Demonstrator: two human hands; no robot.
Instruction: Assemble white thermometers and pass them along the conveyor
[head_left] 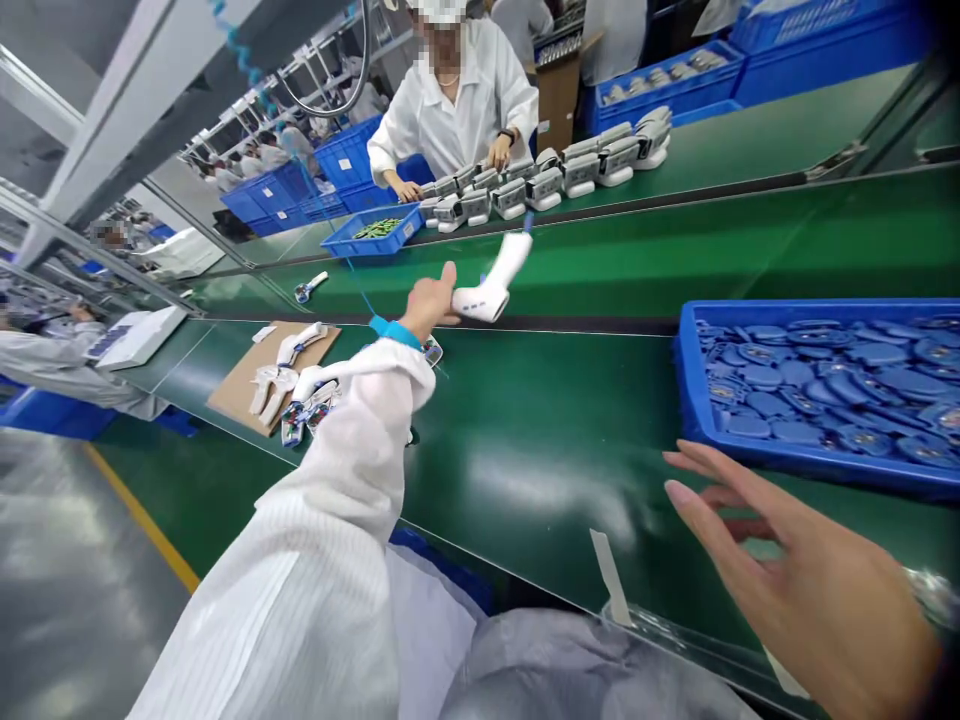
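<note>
My left hand [429, 300] reaches far out across the green bench and grips the base of a white pistol-shaped device housing [495, 280], holding it at the edge of the conveyor belt [645, 262]. My right hand [795, 560] hovers low at the near right, fingers stretched out and apart, holding nothing, just in front of a blue tray [686, 385] full of blue oval parts [825, 385]. More white housings [300, 385] lie on a cardboard sheet [234, 385] by my left sleeve.
Across the belt a person in a white coat [454, 105] handles a long row of white devices [555, 180], beside a small blue bin [373, 240]. Blue crates [750, 60] stand at the back. Another worker's sleeve [52, 365] shows at far left.
</note>
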